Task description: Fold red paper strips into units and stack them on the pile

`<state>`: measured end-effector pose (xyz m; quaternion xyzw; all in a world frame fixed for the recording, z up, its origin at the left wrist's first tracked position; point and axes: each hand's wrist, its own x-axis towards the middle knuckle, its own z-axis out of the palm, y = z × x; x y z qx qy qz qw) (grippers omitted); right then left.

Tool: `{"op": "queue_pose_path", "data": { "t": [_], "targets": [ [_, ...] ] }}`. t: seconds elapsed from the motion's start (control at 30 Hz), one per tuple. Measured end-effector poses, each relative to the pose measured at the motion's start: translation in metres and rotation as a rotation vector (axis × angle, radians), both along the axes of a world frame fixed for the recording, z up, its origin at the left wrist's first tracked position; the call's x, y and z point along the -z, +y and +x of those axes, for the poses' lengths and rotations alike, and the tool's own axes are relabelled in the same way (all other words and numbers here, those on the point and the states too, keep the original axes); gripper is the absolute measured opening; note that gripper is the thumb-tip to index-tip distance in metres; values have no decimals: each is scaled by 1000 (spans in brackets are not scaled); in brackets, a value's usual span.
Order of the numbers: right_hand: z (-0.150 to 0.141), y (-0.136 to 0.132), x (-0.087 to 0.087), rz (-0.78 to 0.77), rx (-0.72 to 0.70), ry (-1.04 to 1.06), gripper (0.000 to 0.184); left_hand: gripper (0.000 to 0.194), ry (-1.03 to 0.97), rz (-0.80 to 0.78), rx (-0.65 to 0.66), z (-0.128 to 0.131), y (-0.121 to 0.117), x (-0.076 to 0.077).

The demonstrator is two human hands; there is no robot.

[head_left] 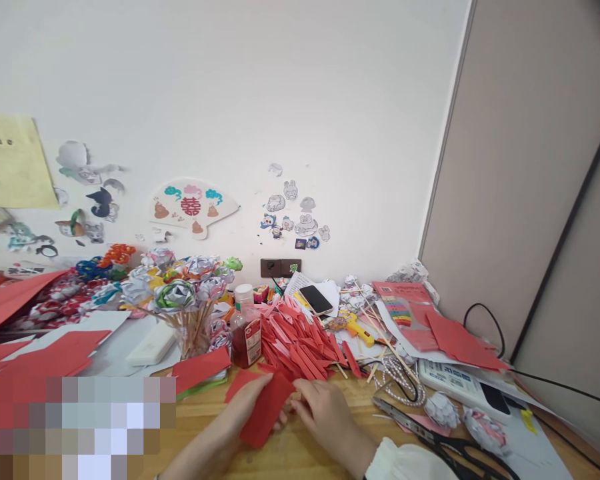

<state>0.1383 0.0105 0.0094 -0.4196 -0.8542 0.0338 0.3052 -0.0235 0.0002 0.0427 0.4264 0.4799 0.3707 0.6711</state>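
A red sheet of paper [270, 408] is held up at a slant over the wooden table. My left hand [237, 408] grips it from the left, thumb on its face and fingertips showing under its lower right edge. At its upper right edge, my right hand [327, 410] is closed with thumb and index finger pinched on the paper. Another piece of red paper [241, 381] shows behind my left thumb. Just beyond both hands lies a heap of folded red paper strips [300, 340], some pinkish on one side.
Left of the heap stand a red-labelled bottle [246, 330] and a cup of wooden sticks [194, 340]. A phone [316, 300] and yellow glue gun [361, 330] lie behind. Black-handled scissors [430, 437], a bead string [400, 380] and crumpled paper flowers [443, 409] are at right.
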Motion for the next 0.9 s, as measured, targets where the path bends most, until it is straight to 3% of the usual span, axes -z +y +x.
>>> {"op": "queue_pose_path", "data": {
  "t": [0.13, 0.27, 0.4, 0.5, 0.7, 0.8, 0.9],
  "targets": [
    [0, 0, 0, -3, 11, 54, 16, 56, 145, 19, 124, -5, -5, -10],
    [-1, 2, 0, -106, 23, 262, 22, 43, 377, 295, 30, -14, -4, -20],
    [-1, 9, 1, -255, 25, 502, 25, 46, 640, 366, 137, -22, 5, -16],
    [0, 14, 4, -359, 18, 646, 26, 39, 780, 627, 86, -26, 10, -13],
    [0, 16, 5, -480, -19, 779, 28, 37, 1019, 682, -39, -27, 10, -13],
    [-1, 14, 4, -492, -25, 798, 28, 37, 1030, 735, -186, -25, 9, -15],
    [-3, 12, 4, -477, -42, 796, 29, 36, 894, 802, -155, -19, 6, -12]
  ]
}}
